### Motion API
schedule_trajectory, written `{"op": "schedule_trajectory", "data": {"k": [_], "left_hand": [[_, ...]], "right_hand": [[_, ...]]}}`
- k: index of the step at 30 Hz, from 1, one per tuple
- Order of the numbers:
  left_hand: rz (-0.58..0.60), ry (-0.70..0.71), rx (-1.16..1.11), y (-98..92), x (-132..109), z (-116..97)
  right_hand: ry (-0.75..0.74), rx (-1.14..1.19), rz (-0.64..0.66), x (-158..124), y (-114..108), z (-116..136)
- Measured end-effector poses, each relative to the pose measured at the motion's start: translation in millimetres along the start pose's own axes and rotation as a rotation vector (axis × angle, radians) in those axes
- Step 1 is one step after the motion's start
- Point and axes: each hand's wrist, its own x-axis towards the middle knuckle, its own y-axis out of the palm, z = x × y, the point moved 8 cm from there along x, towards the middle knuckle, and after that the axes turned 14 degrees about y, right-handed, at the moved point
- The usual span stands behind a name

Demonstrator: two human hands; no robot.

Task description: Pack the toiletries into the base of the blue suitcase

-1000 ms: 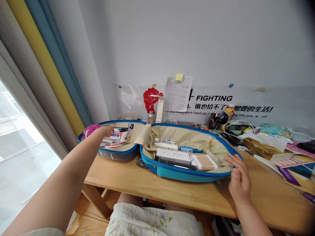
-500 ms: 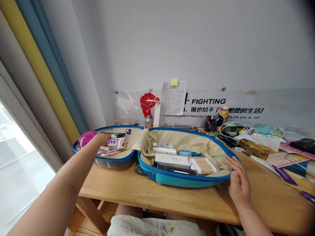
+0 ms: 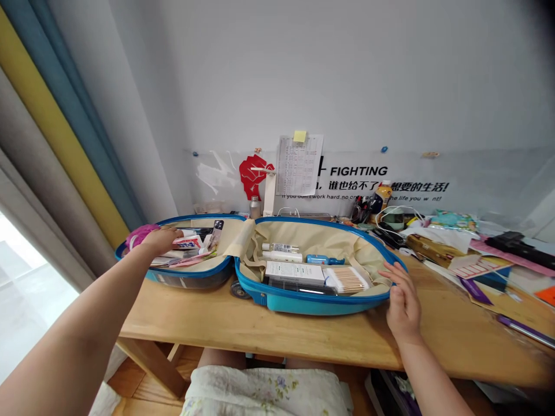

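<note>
Left hand [image 3: 160, 240] on pink bath puff [image 3: 137, 235] in open blue suitcase [image 3: 277, 300], grip unclear; right hand [image 3: 403, 303] open, spread at suitcase rim [image 3: 404, 267].

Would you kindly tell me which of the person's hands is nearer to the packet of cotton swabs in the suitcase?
Right. The right hand is beside the packet of cotton swabs, at the suitcase's blue rim; the left hand is farther away, over the suitcase's other half.

Pink puff [image 3: 139, 236] behind left fingers [image 3: 167, 234]
</note>
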Motion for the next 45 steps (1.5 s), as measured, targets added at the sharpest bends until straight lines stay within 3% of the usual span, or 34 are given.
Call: {"op": "schedule_trajectory", "data": {"k": [4, 8, 10, 12, 16, 17, 21, 24, 28, 34, 45], "left_hand": [[-0.167, -0.119, -0.136, -25.3, -11, 2], [-0.442, -0.07, -0.174, -85.9, -7, -31], [-0.529, 0.02, -0.204, -119.5, 5, -64], [-0.546, 0.114, -0.245, -147.8, 24, -105], [-0.39, 0.311, -0.295, -177.1, 73, -203], [-0.32, 0.355, -0.291, -177.6, 85, -227], [-0.222, 0.436, -0.301, -176.0, 126, -303], [-0.158, 0.46, -0.318, -165.8, 148, -341], [-0.088, 0.502, -0.333, -151.4, 165, -377], [-0.035, 0.56, -0.37, -133.8, 172, -401], [-0.029, 0.639, -0.335, -124.4, 171, -400]], "right_hand": [[-0.006, 0.012, 0.005, 0, 0, 0], [-0.01, 0.025, 0.001, 1, 0, 1], [-0.009, 0.026, -0.002, 1, 0, 2], [-0.014, 0.025, 0.0, 1, 0, 3], [-0.013, 0.023, -0.001, 1, -1, 3], [-0.01, 0.019, 0.002, 1, -1, 3], [-0.001, 0.002, 0.024, 0, 0, 0], [-0.005, 0.006, 0.017, -1, 0, 0], [0.005, 0.01, 0.02, -1, 0, -2], [0.003, 0.014, 0.027, -2, 0, -3], [-0.018, 0.008, 0.025, -2, 0, 0]]}}
